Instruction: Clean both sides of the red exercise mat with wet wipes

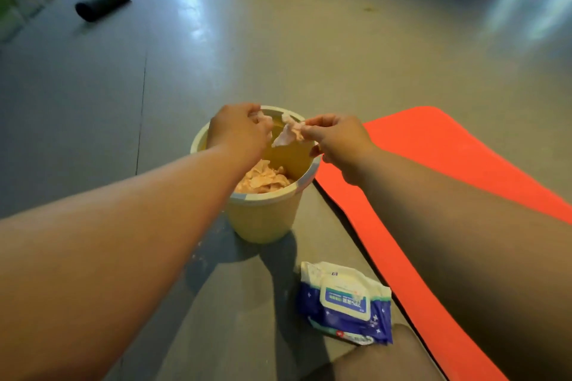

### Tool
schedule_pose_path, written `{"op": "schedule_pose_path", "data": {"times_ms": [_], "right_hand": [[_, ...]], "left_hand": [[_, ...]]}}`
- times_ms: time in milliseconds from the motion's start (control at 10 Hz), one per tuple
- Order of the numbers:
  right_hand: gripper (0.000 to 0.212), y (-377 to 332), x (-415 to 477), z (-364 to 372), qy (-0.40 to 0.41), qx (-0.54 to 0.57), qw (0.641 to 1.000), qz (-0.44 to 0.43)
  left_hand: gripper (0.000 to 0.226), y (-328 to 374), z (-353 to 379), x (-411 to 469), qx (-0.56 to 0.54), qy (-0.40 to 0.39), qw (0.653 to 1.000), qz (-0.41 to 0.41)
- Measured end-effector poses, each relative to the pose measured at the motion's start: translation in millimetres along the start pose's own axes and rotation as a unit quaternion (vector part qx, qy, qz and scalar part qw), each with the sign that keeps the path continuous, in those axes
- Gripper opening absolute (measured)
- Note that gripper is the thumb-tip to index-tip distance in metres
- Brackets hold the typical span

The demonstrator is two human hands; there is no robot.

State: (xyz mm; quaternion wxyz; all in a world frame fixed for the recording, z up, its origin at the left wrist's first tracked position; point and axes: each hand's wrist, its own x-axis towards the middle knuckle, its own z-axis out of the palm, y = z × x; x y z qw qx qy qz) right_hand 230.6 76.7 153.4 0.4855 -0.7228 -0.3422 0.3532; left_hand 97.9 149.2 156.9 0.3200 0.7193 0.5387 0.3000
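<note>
While both hands are hovering over the pale yellow bucket [263, 219], the right hand [340, 145] is pinching a crumpled wipe [288, 133] between its fingertips and the left hand [235, 130] is gripping a smaller scrap [262, 117]. The red exercise mat [433, 158] is lying flat on the grey floor [278, 56] just right of the bucket, with the wet-wipe pack [343, 303] resting beside its edge.

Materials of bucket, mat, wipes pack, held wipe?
Bucket: probably moulded plastic, smooth pale-yellow wall, rolled rim. Mat: foam or rubber, matte red, rounded corner. Wipes pack: crinkled glossy plastic film, stiffer flip lid. Wipe, pinched between left hand and right hand: thin, limp, crumpled; nonwoven or tissue, cannot tell.
</note>
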Motion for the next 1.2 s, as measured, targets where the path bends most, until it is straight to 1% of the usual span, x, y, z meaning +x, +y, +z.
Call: {"op": "schedule_pose_path", "data": {"times_ms": [100, 200, 300, 400, 500, 600, 700, 800, 900, 1000, 1100, 1200], "right_hand": [[0.016, 1.8, -0.3, 12.8, -0.007, -0.032, 0.999, 0.005], [0.015, 7.1, 1.9, 11.8, 0.017, -0.051, 0.999, -0.002], [0.019, 24.2, 6.2, -0.6, 0.077, -0.048, 0.996, -0.016], [0.027, 65.7, 5.4, -21.6, 0.139, -0.074, 0.988, 0.009], [0.026, 127.4, -4.2, -50.8, 0.113, -0.153, 0.975, 0.118], [0.012, 189.7, -29.5, -68.7, -0.021, -0.247, 0.911, 0.329], [0.021, 242.1, -59.3, -66.9, -0.138, -0.325, 0.818, 0.454], [0.02, 265.6, -75.0, -61.1, -0.125, -0.353, 0.836, 0.402], [0.008, 269.7, -76.4, -55.9, -0.053, -0.266, 0.901, 0.339], [0.014, 268.7, -70.0, -52.3, -0.046, -0.186, 0.935, 0.299], [0.017, 260.9, -67.3, -57.3, -0.075, -0.203, 0.937, 0.276], [0.014, 245.2, -61.1, -87.6, -0.037, -0.221, 0.942, 0.251]], "left_hand": [[0.049, -13.3, -2.5, -3.5, -0.005, -0.046, 0.999, -0.009], [0.038, -18.9, -1.4, -8.5, -0.009, -0.037, 0.999, -0.024], [0.021, -20.7, 9.4, -18.4, 0.056, 0.036, 0.992, 0.108], [0.016, -20.5, 42.3, -48.7, 0.065, -0.046, 0.96, 0.267], [0.021, -30.8, 91.0, -83.0, 0.096, -0.186, 0.934, 0.289], [0.03, -65.8, 140.3, -104.2, 0.167, -0.342, 0.899, 0.218], [0.064, -98.5, 167.6, -121.0, 0.275, -0.461, 0.812, 0.227], [0.088, -121.2, 175.1, -136.6, 0.394, -0.485, 0.723, 0.296], [0.084, -138.0, 176.6, -141.8, 0.438, -0.421, 0.721, 0.333], [0.078, -139.8, 177.1, -133.5, 0.449, -0.398, 0.742, 0.299], [0.079, -129.5, 177.8, -127.5, 0.45, -0.368, 0.75, 0.317], [0.065, -94.2, 187.5, -128.9, 0.348, -0.327, 0.834, 0.275]]}}
